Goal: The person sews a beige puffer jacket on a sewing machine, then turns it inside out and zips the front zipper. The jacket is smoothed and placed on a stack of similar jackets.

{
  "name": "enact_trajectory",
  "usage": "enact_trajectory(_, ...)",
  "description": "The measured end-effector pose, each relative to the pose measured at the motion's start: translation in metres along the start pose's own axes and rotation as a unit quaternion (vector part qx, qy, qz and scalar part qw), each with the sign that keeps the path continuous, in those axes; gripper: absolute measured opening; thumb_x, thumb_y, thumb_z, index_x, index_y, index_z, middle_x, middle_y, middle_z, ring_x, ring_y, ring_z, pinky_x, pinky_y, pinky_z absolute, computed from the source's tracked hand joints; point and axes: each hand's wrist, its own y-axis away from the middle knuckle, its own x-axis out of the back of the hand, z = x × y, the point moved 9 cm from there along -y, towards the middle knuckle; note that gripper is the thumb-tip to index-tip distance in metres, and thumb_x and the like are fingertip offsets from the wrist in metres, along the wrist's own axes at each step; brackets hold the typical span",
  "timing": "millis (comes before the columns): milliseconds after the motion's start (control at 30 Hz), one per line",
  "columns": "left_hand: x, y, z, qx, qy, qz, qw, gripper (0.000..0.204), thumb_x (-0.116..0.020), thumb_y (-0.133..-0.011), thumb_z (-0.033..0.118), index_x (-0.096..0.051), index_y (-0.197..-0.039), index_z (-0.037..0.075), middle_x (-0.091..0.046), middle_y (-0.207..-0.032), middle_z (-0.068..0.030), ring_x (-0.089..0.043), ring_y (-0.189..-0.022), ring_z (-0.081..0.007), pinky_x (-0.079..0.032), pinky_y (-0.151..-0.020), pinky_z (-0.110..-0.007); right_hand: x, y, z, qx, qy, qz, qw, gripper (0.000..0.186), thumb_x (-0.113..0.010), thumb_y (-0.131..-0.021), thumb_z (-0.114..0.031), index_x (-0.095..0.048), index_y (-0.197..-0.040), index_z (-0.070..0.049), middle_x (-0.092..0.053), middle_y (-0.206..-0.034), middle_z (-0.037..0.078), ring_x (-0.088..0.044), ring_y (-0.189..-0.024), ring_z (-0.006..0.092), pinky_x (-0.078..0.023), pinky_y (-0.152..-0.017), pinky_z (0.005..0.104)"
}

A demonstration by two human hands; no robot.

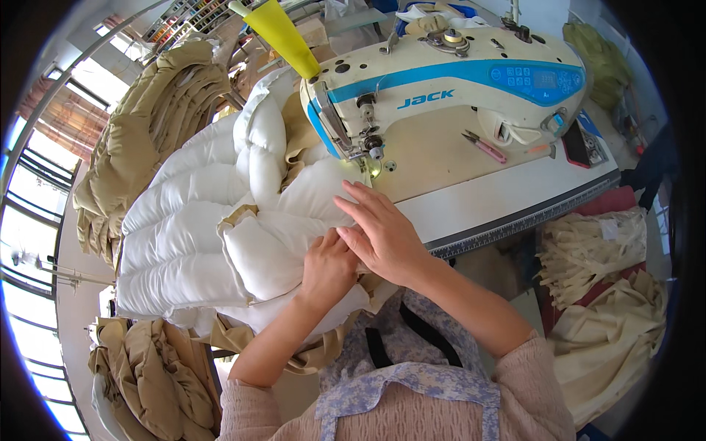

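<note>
A white quilted, padded garment (191,209) with tan fabric (298,136) showing at its edges spreads over the left of the sewing table, running up to the needle area of a white and blue sewing machine (456,77). My left hand (331,268) is closed on the garment's near right edge, fingers curled into the padding. Just right of it and partly overlapping it, my right hand (379,231) reaches over the garment's edge with its fingers stretched out and apart. The machine's presser foot (373,165) sits beyond my right fingertips, and its small light glows.
Pink-handled thread snips (485,145) and a dark phone-like object (577,145) lie on the table (471,209). A yellow cone (283,37) stands by the machine head. Tan padded pieces (147,132) hang at left; cream fabric (603,331) is piled at right.
</note>
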Motion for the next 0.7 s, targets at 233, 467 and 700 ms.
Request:
enact_trajectory(233,-0.020,0.002,0.021,-0.111,-0.014,0.053,0.992,0.036,-0.063,-0.073,0.005,-0.066,-0.109,-0.002,-0.062,-0.117,-0.0182,-0.060,-0.111,-0.0362,-0.052,-0.093,-0.046,-0.140,-0.083,0.044,-0.109,0.097,-0.277,0.950,0.076,-0.046,-0.096,-0.065,-0.049,-0.146,-0.006,-0.025,-0.162,0.024,-0.022,-0.151,0.0382,-0.015,-0.123,0.0448)
enact_trajectory(467,0.001,-0.004,-0.007,-0.027,0.124,0.069,0.990,0.047,-0.064,-0.065,-0.008,-0.065,-0.110,0.004,-0.066,-0.123,-0.0075,-0.065,-0.106,-0.0292,-0.056,-0.083,-0.039,0.005,-0.020,0.052,-0.086,-0.199,0.032,0.976,0.017,-0.058,-0.100,-0.012,-0.069,-0.110,-0.004,-0.069,-0.107,0.010,-0.063,-0.097,0.0264,-0.051,-0.086,0.0364)
enact_trajectory(700,0.019,-0.007,-0.045,0.108,0.270,0.117,0.950,0.021,-0.059,-0.092,-0.008,-0.066,-0.109,0.002,-0.072,-0.119,-0.0100,-0.069,-0.103,-0.0269,-0.055,-0.086,-0.036,-0.022,0.074,-0.003,0.119,0.248,-0.164,0.947,0.059,-0.061,-0.087,-0.013,-0.049,-0.144,-0.014,-0.042,-0.152,0.009,-0.038,-0.142,0.0265,-0.029,-0.118,0.0484)
